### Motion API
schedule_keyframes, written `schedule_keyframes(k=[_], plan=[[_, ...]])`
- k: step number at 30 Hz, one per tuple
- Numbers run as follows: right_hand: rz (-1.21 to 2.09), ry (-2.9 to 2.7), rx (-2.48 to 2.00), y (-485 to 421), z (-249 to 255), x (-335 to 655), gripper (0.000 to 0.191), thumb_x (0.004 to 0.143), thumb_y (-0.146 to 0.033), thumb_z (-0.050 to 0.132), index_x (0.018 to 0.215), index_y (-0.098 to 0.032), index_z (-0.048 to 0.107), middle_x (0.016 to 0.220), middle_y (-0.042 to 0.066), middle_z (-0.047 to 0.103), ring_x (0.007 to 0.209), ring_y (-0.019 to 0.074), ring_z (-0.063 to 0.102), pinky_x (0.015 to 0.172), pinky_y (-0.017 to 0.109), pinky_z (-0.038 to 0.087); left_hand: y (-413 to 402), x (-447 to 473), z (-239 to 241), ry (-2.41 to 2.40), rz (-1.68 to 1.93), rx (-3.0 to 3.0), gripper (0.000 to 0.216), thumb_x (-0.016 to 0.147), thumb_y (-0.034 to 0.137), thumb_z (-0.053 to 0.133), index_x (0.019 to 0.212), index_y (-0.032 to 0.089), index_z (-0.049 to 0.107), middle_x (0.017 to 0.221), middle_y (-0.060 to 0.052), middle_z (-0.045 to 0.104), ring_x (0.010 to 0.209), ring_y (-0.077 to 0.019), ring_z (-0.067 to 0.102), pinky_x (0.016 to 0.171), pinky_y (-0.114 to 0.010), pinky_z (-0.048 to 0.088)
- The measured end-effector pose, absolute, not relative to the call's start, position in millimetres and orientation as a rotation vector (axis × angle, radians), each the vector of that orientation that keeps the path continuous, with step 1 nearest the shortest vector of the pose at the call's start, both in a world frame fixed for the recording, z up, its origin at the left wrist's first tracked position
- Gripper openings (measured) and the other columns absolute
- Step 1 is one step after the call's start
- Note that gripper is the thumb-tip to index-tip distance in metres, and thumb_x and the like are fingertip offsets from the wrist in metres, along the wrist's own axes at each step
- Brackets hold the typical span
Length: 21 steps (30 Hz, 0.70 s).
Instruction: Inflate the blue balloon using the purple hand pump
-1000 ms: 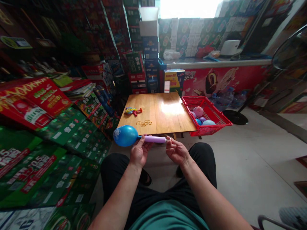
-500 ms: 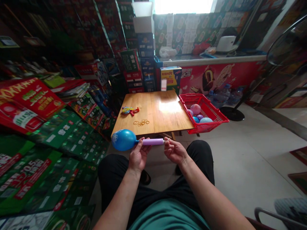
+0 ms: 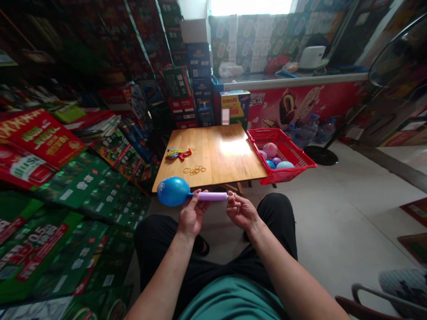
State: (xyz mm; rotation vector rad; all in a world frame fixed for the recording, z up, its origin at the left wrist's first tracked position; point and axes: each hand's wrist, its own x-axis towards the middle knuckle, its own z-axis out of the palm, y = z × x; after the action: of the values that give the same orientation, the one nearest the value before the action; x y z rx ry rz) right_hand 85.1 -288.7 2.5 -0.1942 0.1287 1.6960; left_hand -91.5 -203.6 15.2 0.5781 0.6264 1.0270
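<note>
A blue balloon is partly inflated on the tip of a lilac hand pump. My left hand is closed around the pump's front end, beside the balloon's neck. My right hand pinches the pump's white handle at its right end. Both hands hover over my lap, just in front of a low wooden table. On the table lie several yellow rubber bands and a small pile of uninflated balloons.
A red plastic basket with several inflated balloons stands at the table's right. Stacked boxed goods fill the left side and the back. A counter runs along the back wall, a floor fan stands at right, and a chair frame shows at the lower right.
The pump and balloon have shifted slightly left and up in view as my head moved. My right hand has pushed the handle a little closer to the pump body.
</note>
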Motion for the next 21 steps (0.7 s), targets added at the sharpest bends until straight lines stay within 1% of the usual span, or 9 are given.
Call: schedule_keyframes(k=[3,7,10,12,15,17,21], plan=[[1.678,0.095,-0.205,-293,8,102,0.012,0.096,-0.015,0.049,0.105,-0.013,0.057,0.072,0.0,0.063,0.048,0.0032,0.049,0.049,0.016,0.041,-192,-102,17,0.63,1.058,0.551,0.024,0.086,0.025,0.067,0.107,0.015,0.066,0.107,-0.015,0.072,0.108,-0.0275,0.066,0.092,-0.046,0.053],[1.598,0.101,-0.152,-293,15,106,0.011,0.097,-0.016,0.049,0.103,-0.014,0.058,0.07,-0.002,0.062,0.045,0.0023,0.048,0.046,0.015,0.039,-190,-105,19,0.629,1.144,0.52,0.024,0.086,0.025,0.066,0.109,0.017,0.065,0.105,-0.013,0.073,0.103,-0.0247,0.068,0.092,-0.044,0.053],[1.631,0.11,-0.178,-288,11,87,0.008,0.095,-0.016,0.054,0.101,-0.014,0.059,0.069,-0.001,0.063,0.046,0.0029,0.05,0.047,0.014,0.04,-203,-98,18,0.617,1.116,0.523,0.029,0.086,0.028,0.066,0.113,0.018,0.063,0.109,-0.013,0.072,0.1,-0.0247,0.069,0.09,-0.044,0.054],[1.681,0.106,-0.224,-285,7,76,0.011,0.093,-0.016,0.058,0.103,-0.015,0.059,0.073,0.0,0.066,0.049,0.0035,0.052,0.05,0.015,0.042,-210,-95,17,0.61,1.082,0.538,0.03,0.086,0.029,0.067,0.114,0.017,0.063,0.111,-0.015,0.071,0.099,-0.0251,0.07,0.089,-0.044,0.055],[1.739,0.126,-0.275,-287,6,76,0.015,0.092,-0.015,0.058,0.108,-0.016,0.058,0.077,0.002,0.068,0.051,0.0033,0.054,0.052,0.014,0.044,-211,-99,18,0.594,1.052,0.557,0.029,0.086,0.028,0.067,0.112,0.016,0.064,0.113,-0.016,0.07,0.105,-0.0265,0.068,0.091,-0.044,0.054],[1.745,0.117,-0.298,-292,11,86,0.015,0.093,-0.015,0.058,0.108,-0.016,0.059,0.077,0.002,0.069,0.05,0.0032,0.054,0.051,0.014,0.044,-205,-106,22,0.582,1.05,0.569,0.027,0.085,0.027,0.067,0.109,0.016,0.065,0.111,-0.015,0.071,0.109,-0.0276,0.066,0.093,-0.045,0.053],[1.659,0.057,-0.231,-298,24,103,0.012,0.096,-0.016,0.05,0.104,-0.015,0.059,0.075,0.0,0.067,0.046,0.0014,0.049,0.048,0.013,0.042,-193,-117,30,0.598,1.155,0.564,0.023,0.084,0.027,0.069,0.104,0.016,0.067,0.103,-0.012,0.073,0.105,-0.0263,0.068,0.093,-0.046,0.053]])
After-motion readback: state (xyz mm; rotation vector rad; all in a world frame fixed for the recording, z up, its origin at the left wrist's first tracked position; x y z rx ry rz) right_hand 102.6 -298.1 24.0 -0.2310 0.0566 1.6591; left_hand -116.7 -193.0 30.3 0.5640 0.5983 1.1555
